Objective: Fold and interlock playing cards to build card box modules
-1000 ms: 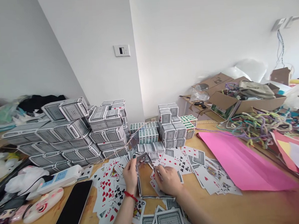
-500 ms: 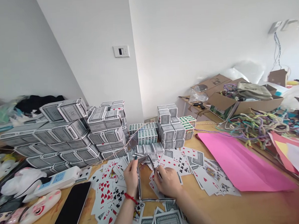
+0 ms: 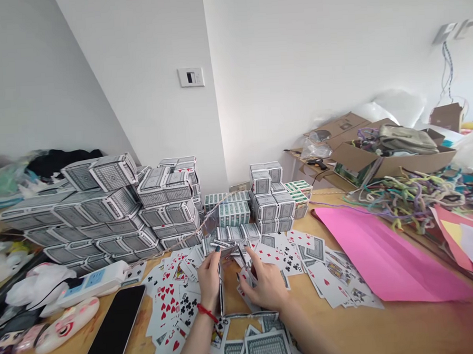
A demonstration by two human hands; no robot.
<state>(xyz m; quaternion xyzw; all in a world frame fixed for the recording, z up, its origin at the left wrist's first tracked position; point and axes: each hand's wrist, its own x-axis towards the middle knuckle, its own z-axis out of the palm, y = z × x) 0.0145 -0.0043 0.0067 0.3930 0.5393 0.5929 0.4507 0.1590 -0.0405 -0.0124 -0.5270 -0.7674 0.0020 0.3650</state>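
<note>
My left hand (image 3: pixel 209 280), with a red cord at the wrist, is closed on the left side of a frame of folded playing cards (image 3: pixel 221 299). Its thumb lies along the top edge. On the frame's other side, my right hand (image 3: pixel 269 285) has its index finger stretched along a card edge (image 3: pixel 242 255) and its thumb apart. Part of the frame is hidden behind the fingers. Face-up playing cards (image 3: pixel 167 299) are spread to the left, and more cards (image 3: pixel 325 280) lie to the right. Face-down cards (image 3: pixel 267 349) are heaped between my forearms.
Stacked blocks of folded cards (image 3: pixel 95 205) rise at the left, with a shorter stack (image 3: pixel 268 212) behind my hands. A black phone (image 3: pixel 113 328) and a power strip (image 3: pixel 93 284) lie left. Pink paper (image 3: pixel 387 259), tangled cords (image 3: pixel 404 197) and a cardboard box (image 3: pixel 406 164) occupy the right.
My right hand has loosened its pinch on the card edge; its index finger has straightened and its thumb has moved away. My left hand keeps its hold.
</note>
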